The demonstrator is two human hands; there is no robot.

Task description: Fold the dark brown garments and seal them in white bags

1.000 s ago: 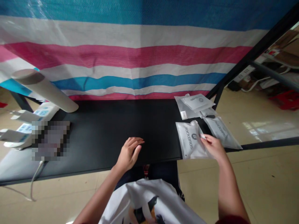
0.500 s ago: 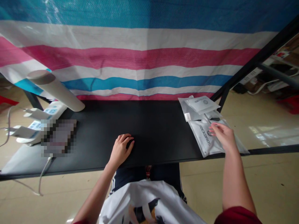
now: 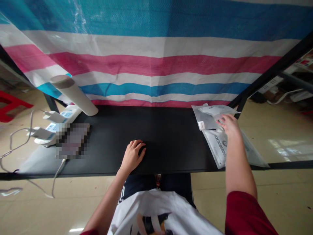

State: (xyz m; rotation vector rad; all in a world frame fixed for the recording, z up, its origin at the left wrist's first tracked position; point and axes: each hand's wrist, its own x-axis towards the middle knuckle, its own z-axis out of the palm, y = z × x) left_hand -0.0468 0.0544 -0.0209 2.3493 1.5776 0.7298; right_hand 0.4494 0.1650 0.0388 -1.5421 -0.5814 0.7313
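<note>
Clock bearings are being taken with twelve o'clock pointing away from the wearer. The upper pouch (image 3: 215, 110), frosted and printed, is lying at about two o'clock from the wearer, overlapping the labelled pouch (image 3: 201, 118) on the black table (image 3: 171, 133). Judging by its thin, bowing film, it is likely to be handling as light, soft and rather slippery, bending readily and sliding against its neighbours; fragility of any contents cannot be judged. The near edge or a corner is seeming the best hold, pinched between thumb and fingertips, since a flat palm would probably be skidding.

Relative to the right hand (image 3: 230, 125), the upper pouch is lying at eleven o'clock, its near edge at the fingertips. The fingers are bending, slightly spread; whether they are gripping the film or merely touching it cannot be told. The lettered pouch (image 3: 215, 147) is lying at seven o'clock, partly behind the forearm. The left hand (image 3: 132, 155) is resting palm down, loosely curled, with nothing visible in its grasp.
</note>
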